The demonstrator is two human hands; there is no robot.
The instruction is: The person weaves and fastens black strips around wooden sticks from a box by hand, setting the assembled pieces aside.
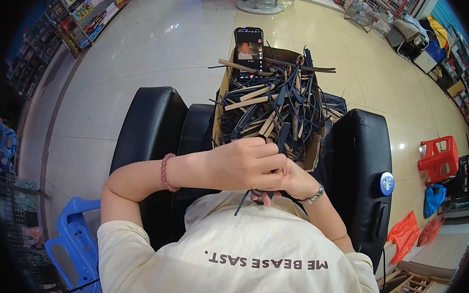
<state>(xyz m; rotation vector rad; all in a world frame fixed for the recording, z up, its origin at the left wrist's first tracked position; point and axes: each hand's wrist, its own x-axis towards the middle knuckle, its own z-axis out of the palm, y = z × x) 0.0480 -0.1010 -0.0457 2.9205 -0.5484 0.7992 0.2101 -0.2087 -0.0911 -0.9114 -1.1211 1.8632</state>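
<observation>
My left hand (255,161), a pink bead bracelet on its wrist, is closed in front of my chest and overlaps my right hand (298,181). The right fingers are curled too, partly hidden behind the left. Between them is a black strap (283,136), its flat end standing up above the knuckles. A thin dark cord (240,205) hangs out below the hands. Just beyond lies a cardboard box (313,153) heaped with black and tan straps (258,102) that have thin cords. What the fingertips do on the strap is hidden.
A lit phone (249,52) leans at the box's far end. Black padded armrests (149,125) flank me, a round blue-rimmed device (386,184) on the right one. A blue plastic stool (75,244) is at left, a red stool (439,159) and plastic bags (403,237) at right.
</observation>
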